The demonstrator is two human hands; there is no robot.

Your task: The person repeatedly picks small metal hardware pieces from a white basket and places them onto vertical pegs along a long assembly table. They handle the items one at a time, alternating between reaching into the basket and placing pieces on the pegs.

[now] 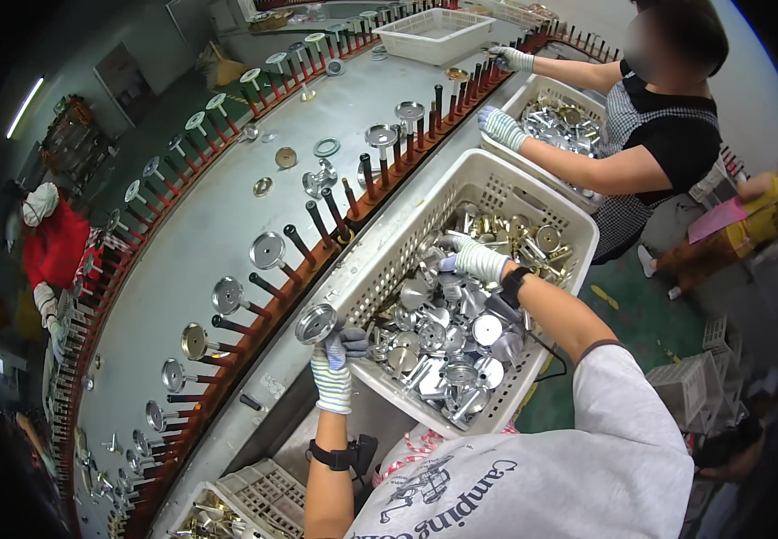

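Note:
My left hand (pixel 335 364), in a striped glove, is closed around the underside of a round, shiny metal disc part (pixel 316 323). It is raised between the curved grey table and a white plastic basket (pixel 577 225). The disc faces up; what is below it is hidden by the fingers. My right hand (pixel 480 260), also gloved, reaches into the basket with bent fingers among loose metal parts (pixel 461 314). Many of these are silver discs with stems, and brass-coloured ones (pixel 532 235) lie toward the far end. What its fingertips grip cannot be made out.
Along the rim of the grey table (pixel 200 278) stands a row of dark-tipped pegs (pixel 297 241), some bearing discs. A co-worker (pixel 658 135) works at another basket (pixel 541 85) at the far right. Another white basket (pixel 268 494) lies at lower left.

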